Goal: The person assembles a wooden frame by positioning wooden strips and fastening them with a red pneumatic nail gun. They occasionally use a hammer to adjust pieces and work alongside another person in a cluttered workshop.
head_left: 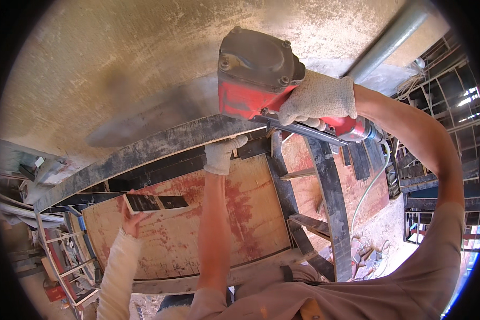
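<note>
Red-and-black nail gun (257, 77) in gloved right grip (319, 98)

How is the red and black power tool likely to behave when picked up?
The power tool probably won't flex, given its rigid, bolted black cap. It may feel heavy at one end, where its bulk sits. The attached hose might drag on it.

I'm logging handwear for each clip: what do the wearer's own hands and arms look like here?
The left hand and right hand wear pale grey, knitted-looking gloves that end in cuffs at the wrists. The forearms are bare; the brownish shirt sleeves are short. I see no clear markings.
</note>
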Motion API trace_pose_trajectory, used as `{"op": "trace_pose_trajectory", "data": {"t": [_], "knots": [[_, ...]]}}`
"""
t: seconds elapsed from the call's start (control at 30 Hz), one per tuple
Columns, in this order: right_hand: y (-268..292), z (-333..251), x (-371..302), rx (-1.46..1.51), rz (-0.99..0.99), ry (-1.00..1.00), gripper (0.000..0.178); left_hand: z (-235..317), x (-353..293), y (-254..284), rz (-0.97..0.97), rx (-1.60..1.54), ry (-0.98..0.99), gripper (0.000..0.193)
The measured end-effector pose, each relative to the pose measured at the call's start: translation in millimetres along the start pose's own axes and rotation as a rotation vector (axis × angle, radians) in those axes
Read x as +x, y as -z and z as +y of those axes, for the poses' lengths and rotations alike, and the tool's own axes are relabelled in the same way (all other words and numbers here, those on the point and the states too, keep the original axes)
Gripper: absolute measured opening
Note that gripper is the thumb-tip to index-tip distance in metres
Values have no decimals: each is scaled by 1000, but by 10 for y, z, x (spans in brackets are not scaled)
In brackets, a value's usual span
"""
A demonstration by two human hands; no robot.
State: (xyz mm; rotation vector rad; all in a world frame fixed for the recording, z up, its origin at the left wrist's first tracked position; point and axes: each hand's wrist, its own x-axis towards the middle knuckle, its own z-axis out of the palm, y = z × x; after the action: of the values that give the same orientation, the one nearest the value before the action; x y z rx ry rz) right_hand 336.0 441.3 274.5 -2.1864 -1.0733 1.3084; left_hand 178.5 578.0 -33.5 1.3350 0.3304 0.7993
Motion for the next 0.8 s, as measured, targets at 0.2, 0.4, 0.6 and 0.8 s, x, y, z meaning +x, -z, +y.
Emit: {"op": "trace_pose_trajectory", "data": {"t": [0.2, 0.4, 0.6, 0.8], "knots": [[-6, -56, -5, -20, -38, 32, 12, 9, 17, 22, -16, 44, 4, 43], [-26, -40, 24, -30, -28, -21, 10, -34, 53, -22, 33, -98, -9, 45], [-50, -51, -26, -50, -21, -41, 11, -14, 4, 24, 61, -95, -13, 46], [-28, -69, -56, -66, -14, -41, 10, -23, -28, -19, 67, -94, -15, 48]]}}
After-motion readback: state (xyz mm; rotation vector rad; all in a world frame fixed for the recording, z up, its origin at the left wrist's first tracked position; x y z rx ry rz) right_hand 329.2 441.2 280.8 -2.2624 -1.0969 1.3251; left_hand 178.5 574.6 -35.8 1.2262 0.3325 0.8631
